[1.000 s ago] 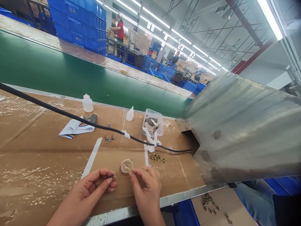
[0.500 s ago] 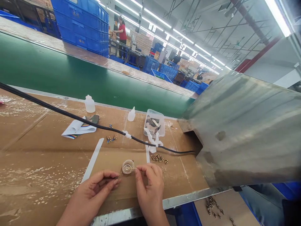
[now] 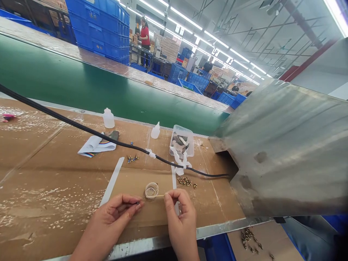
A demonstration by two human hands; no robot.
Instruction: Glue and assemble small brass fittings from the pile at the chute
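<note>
Stick (image 3: 160,196), pinched by the right hand (image 3: 181,210) beside the clear cup (image 3: 151,184) on the bench (image 3: 54,174), might snag and upset it, or the dark piece (image 3: 137,203) (mostly hidden) pinched by the left hand (image 3: 115,217) drop from a slackened grip.

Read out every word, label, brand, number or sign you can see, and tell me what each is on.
No text is readable.
Stacked blue crates: side markings, too blurred to read.
White sheets hanging under the lights: too small to read.
Larger white bottle and smaller white bottle: no lettering visible.
</note>
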